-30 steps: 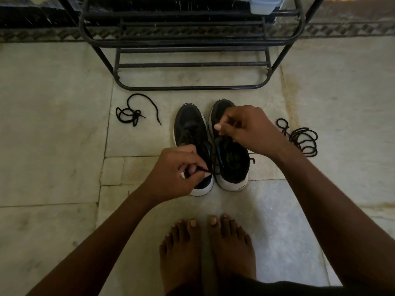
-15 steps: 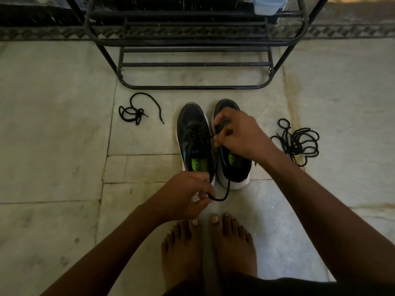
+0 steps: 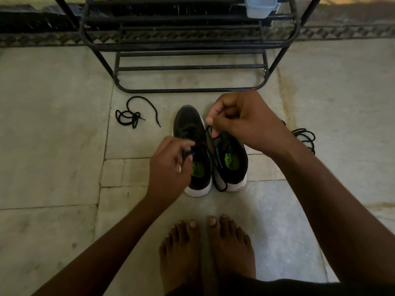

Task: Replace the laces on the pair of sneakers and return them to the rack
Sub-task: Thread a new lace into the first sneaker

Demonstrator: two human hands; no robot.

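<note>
Two black sneakers with white soles stand side by side on the floor, the left sneaker (image 3: 188, 129) and the right sneaker (image 3: 232, 165), heels toward me. A black lace (image 3: 217, 167) runs from the shoes in a loop that hangs down over the right sneaker's heel. My right hand (image 3: 243, 120) pinches the upper part of this lace above the right sneaker's toe. My left hand (image 3: 168, 167) hovers over the left sneaker's opening, fingers closed on the lace's other end.
A black metal shoe rack (image 3: 188, 52) stands just behind the sneakers, with a pale plastic container (image 3: 260, 5) on an upper shelf. A loose black lace (image 3: 134, 116) lies left of the shoes, a bundled one (image 3: 305, 139) to the right. My bare feet (image 3: 207, 248) stand close below.
My right hand rose and pulled the lace upward. My left hand moved from near my toes back up over the left sneaker. The lace loop now hangs at the right sneaker's heel.
</note>
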